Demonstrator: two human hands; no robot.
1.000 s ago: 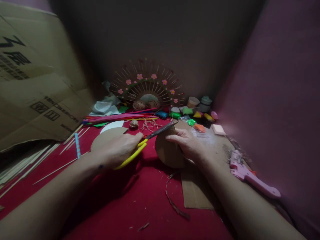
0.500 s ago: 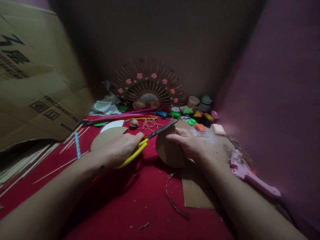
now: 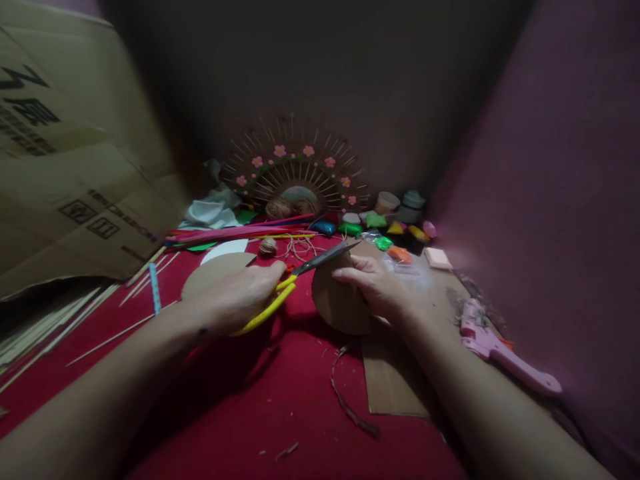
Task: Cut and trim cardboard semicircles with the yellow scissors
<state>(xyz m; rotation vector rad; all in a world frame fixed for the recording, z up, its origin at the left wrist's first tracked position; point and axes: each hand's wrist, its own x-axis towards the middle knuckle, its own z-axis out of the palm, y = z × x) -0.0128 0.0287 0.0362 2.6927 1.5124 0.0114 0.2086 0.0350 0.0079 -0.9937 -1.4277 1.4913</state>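
Note:
My left hand [image 3: 250, 293] is closed round the yellow handles of a pair of scissors [image 3: 320, 258]. The blades point right and lie at the upper edge of a round cardboard piece [image 3: 337, 300], their tips slightly apart. With thumb on top and fingers behind, my right hand [image 3: 373, 283] grips that cardboard by its right side. Below it, on the red cloth [image 3: 280, 413], lies a thin curved brown strip [image 3: 345, 397]. Another rounded cardboard piece [image 3: 215, 273] rests beyond my left wrist, overlapping a white disc [image 3: 233, 249].
A large cardboard box [image 3: 85, 147] stands at left. Pink sticks [image 3: 235, 232], a ball of twine [image 3: 267, 247], a flowered fan-shaped ornament [image 3: 295, 160] and coloured clay packets [image 3: 350, 229] line the back. A pink glue gun [image 3: 500, 353] lies at right, near a flat cardboard sheet [image 3: 393, 380].
The scissor blades have parted slightly at the tips. Both hands and the round cardboard have stayed almost in place.

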